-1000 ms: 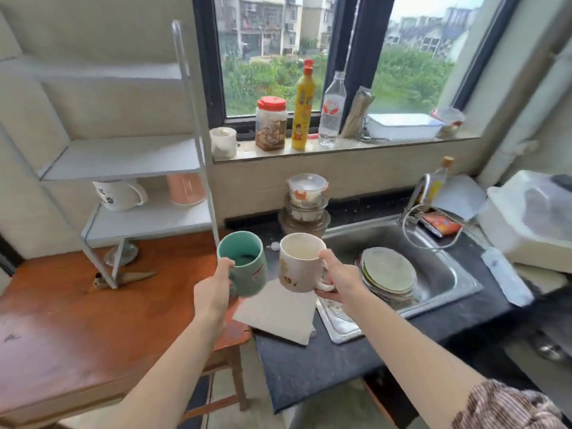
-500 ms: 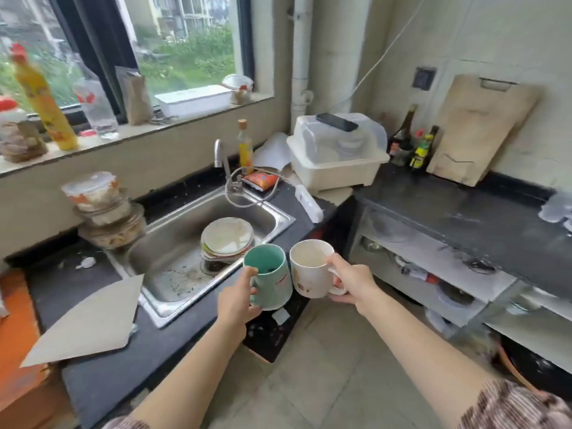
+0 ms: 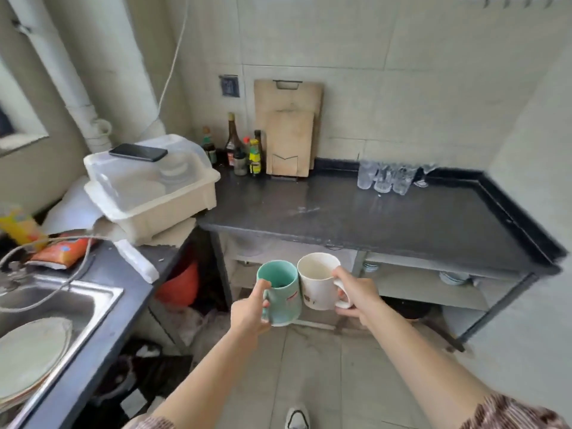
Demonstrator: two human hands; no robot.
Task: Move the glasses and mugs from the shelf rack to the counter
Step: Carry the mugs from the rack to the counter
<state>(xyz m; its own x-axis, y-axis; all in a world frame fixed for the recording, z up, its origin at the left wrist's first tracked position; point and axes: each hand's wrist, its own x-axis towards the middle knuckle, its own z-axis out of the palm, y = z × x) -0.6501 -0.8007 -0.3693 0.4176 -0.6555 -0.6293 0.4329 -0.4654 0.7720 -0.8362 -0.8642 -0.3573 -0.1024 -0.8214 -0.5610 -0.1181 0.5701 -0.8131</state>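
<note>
Hands grip a teal mug [image 3: 281, 294] and white mug [image 3: 318, 281] before the counter [image 3: 371, 218].

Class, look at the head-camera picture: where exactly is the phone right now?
The phone lies flat on the lid of the white dish-drainer box, at the left of the view, just left of the sauce bottles at the dark counter.

- I see a teal mug [image 3: 283, 297] with a small pink mark on its side; the mug [image 3: 318, 281] touching it is cream-white with small brownish motifs
- my counter [image 3: 387, 218] ahead is glossy black with a black raised edge; the glasses [image 3: 385, 178] at its back are clear
- the cutting boards [image 3: 289, 131] are pale wood; the wall tiles are off-white
- the dish box [image 3: 154, 187] is cream with a clear lid; a black phone [image 3: 138, 152] lies on it
- my right sleeve [image 3: 510, 414] is brown and white, mottled
</note>
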